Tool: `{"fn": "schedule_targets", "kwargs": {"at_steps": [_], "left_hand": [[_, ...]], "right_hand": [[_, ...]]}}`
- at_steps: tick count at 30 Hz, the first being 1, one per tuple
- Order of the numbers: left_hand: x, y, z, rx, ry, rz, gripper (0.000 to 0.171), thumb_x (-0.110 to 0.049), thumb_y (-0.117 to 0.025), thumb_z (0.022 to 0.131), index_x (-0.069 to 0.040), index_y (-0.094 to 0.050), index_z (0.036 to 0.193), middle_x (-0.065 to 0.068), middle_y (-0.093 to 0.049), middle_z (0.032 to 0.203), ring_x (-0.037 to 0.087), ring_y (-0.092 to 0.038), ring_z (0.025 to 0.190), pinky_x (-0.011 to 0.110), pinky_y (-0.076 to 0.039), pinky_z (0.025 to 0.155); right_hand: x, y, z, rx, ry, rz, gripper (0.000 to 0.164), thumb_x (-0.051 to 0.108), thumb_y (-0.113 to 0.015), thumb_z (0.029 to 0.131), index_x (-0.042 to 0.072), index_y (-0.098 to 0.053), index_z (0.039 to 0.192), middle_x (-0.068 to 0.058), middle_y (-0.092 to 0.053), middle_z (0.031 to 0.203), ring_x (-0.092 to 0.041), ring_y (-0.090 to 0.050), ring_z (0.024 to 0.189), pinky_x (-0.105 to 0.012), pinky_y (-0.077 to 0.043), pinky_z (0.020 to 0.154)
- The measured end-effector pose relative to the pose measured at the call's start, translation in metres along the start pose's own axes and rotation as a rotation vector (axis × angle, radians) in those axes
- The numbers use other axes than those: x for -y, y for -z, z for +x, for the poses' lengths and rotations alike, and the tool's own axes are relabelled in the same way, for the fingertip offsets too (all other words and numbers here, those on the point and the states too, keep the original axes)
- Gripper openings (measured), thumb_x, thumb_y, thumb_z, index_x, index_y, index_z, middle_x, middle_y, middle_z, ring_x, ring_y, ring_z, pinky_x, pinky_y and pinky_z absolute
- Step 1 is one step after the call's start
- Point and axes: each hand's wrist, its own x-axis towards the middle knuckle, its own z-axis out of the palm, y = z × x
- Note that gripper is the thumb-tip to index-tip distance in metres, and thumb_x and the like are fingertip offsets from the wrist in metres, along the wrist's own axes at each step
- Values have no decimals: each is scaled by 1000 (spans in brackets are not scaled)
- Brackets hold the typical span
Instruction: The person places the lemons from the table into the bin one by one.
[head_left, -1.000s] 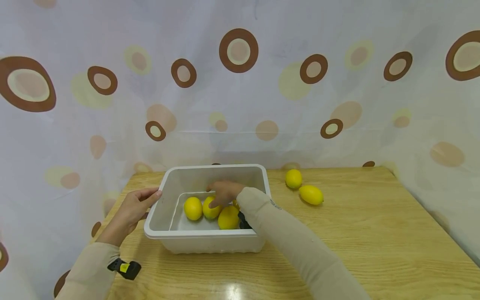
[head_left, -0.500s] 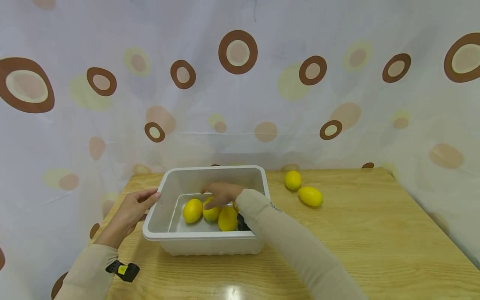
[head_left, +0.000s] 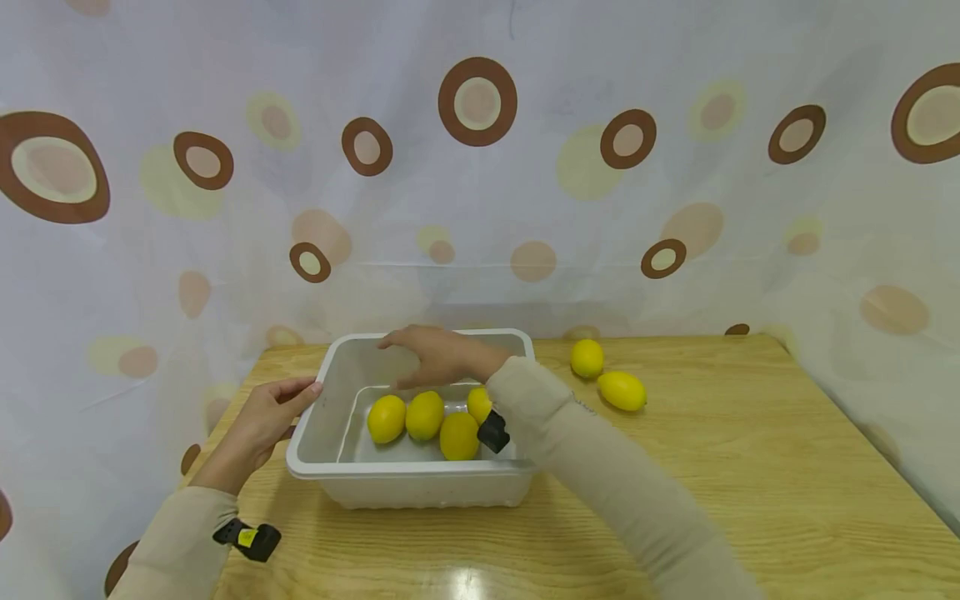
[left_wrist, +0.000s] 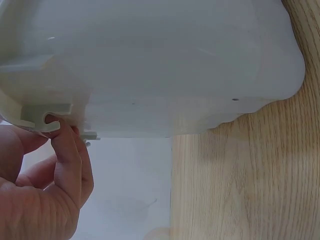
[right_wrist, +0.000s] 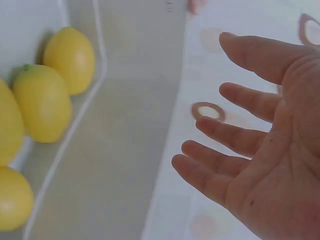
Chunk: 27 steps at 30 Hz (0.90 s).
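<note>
A white plastic bin [head_left: 420, 492] stands on the table with several lemons [head_left: 425, 416] in it. My left hand [head_left: 264, 421] grips the bin's left rim; in the left wrist view its fingers [left_wrist: 70, 165] curl under the rim's edge. My right hand [head_left: 442, 357] is over the back part of the bin, above the lemons and apart from them. In the right wrist view its fingers [right_wrist: 235, 137] are spread and relaxed, with nothing in them. The black wrist camera [head_left: 492, 432] partly hides the rightmost lemon [head_left: 478, 403].
Two more lemons, a rounder-looking one [head_left: 587, 358] and a long one [head_left: 622, 391], lie on the wooden table [head_left: 735, 467] right of the bin. A patterned curtain [head_left: 480, 208] hangs just behind the table.
My right hand has risen from among the lemons toward the bin's back rim, uncovering the middle lemon. The left hand keeps its grip on the rim.
</note>
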Motion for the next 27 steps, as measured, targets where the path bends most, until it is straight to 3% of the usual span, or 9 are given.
{"fn": "schedule_targets", "kwargs": {"at_steps": [7, 15, 22, 27], "left_hand": [[0, 1, 0, -2, 4, 1, 57, -32, -52, 99, 4, -41, 142, 24, -50, 133, 9, -61, 95, 33, -57, 79], [1, 1, 1, 1, 7, -9, 59, -35, -53, 99, 4, -40, 142, 23, -50, 133, 10, -61, 96, 34, -57, 80], [1, -1, 1, 8, 5, -12, 59, -33, -52, 99, 4, -39, 143, 23, -50, 132, 10, -61, 95, 33, -57, 78], [1, 0, 3, 5, 5, -5, 58, -34, -52, 99, 3, -40, 143, 25, -49, 135, 11, -60, 97, 34, -57, 79]], "right_hand": [[1, 33, -33, -93, 95, 34, 58, 23, -64, 93, 8, -41, 144, -9, -40, 148, -24, -36, 136, -37, -30, 113], [-25, 46, -81, -206, 115, 26, 58, 25, -64, 93, 8, -41, 144, -9, -40, 148, -25, -36, 136, -43, -32, 112], [-61, 44, -122, -241, -15, 107, 60, 28, -63, 94, 11, -38, 146, -9, -37, 150, -31, -38, 134, -53, -42, 102], [-91, 37, -148, -273, -90, 148, 63, 31, -63, 94, 11, -36, 147, -13, -34, 151, -36, -39, 133, -59, -39, 102]]}}
